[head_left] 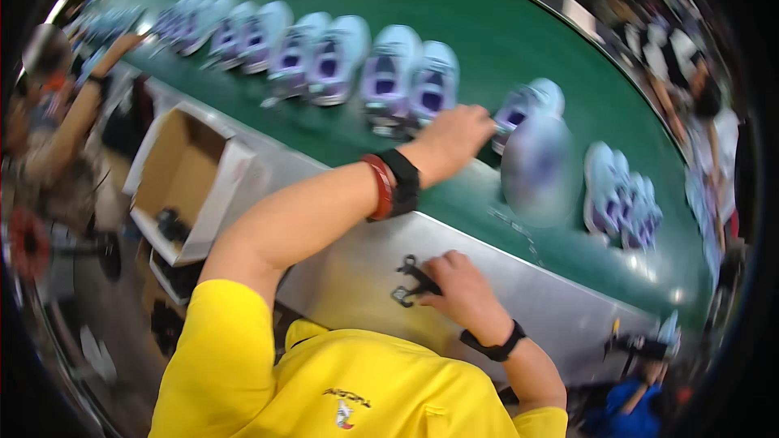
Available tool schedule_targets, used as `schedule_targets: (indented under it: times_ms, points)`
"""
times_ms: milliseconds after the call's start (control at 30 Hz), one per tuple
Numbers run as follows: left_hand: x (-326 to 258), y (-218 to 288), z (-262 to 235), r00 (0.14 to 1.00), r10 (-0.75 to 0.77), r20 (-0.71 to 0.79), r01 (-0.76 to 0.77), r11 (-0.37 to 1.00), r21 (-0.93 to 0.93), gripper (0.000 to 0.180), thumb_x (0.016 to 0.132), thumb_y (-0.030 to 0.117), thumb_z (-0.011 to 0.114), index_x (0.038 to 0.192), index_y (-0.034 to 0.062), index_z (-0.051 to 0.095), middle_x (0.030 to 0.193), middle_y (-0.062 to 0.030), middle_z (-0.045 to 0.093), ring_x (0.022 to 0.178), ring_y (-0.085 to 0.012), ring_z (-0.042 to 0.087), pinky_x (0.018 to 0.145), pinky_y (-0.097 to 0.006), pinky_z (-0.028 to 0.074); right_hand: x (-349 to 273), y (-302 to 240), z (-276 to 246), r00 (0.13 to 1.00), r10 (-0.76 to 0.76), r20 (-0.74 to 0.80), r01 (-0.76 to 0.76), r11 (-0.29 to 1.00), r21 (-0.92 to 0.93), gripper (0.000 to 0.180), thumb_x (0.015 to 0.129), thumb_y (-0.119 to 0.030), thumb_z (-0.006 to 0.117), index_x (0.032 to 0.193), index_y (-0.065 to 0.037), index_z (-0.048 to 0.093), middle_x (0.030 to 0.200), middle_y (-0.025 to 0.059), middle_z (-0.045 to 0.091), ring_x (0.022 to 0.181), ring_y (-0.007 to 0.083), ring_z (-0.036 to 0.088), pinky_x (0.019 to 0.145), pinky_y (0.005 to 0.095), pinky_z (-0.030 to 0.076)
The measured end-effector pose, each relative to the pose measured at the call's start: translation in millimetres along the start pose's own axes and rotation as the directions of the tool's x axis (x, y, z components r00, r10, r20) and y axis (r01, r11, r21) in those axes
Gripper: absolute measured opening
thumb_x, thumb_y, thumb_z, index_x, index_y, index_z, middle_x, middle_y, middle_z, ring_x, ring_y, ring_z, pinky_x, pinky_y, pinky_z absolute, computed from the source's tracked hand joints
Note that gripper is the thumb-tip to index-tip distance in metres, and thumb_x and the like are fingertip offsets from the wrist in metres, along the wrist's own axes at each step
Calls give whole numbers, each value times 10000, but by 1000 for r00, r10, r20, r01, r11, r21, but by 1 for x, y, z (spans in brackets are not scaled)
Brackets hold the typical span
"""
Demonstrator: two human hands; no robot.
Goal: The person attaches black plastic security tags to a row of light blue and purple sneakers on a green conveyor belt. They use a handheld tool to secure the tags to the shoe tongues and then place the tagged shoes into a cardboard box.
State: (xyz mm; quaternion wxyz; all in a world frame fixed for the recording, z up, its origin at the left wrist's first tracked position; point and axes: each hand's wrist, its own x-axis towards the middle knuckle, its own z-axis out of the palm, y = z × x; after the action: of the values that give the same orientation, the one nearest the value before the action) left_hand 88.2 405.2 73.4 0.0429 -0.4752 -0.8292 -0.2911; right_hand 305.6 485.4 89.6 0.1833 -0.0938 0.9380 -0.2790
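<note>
My left hand (pixel 454 139) reaches out over the green surface, between a light-blue and purple sneaker (pixel 434 85) and another such sneaker pair (pixel 523 109) to its right. Its fingers are curled together at the near end of the right-hand pair; whatever they pinch is hidden. Close to my body, my right hand (pixel 466 288) grips black plastic hooks (pixel 415 277) above the metal edge. Their curled ends stick out to the left of the fingers. A round blurred patch covers part of the sneakers beside my left hand.
More sneaker pairs (pixel 324 57) stand in a row along the green belt (pixel 487 16), with others (pixel 623 199) to the right. A metal ledge (pixel 341 276) borders it. An open cardboard box (pixel 185 182) holds dark pieces at the left. A co-worker's arm (pixel 85 105) reaches in at far left.
</note>
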Motion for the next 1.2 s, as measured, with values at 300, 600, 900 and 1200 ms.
schedule_targets:
  times_ms: [300,600,900,1200]
  points:
    - [63,-8,56,980,-104,169,90,992,86,255,833,10,459,1075,49,529,1094,-158,551,936,-367,597,780,-468,488,-24,31,31,992,-69,-105,56,991,-124,292,710,-202,728,899,-39,577,882,114,557,884,308,537,757,369,454]
    - [10,8,48,971,150,186,-141,988,-57,230,757,56,629,963,75,526,911,-101,555,823,-334,599,659,-422,484,-13,73,-16,850,484,-207,-157,609,777,198,916,-142,538,1085,-43,504,663,102,605,537,178,574,529,313,448]
    - [-7,25,59,985,170,13,-168,984,-57,169,746,56,657,894,81,579,857,-67,562,730,-288,608,603,-385,491,6,88,-6,740,559,-374,77,482,873,254,977,-141,456,1194,-12,488,625,21,575,487,70,499,468,229,403]
    - [-13,30,62,984,173,-32,-173,985,-4,125,750,72,642,848,82,565,800,-72,531,701,-266,610,571,-386,495,4,89,0,705,580,-409,100,489,867,294,984,-151,458,1241,-12,486,614,15,568,484,62,493,472,221,412]
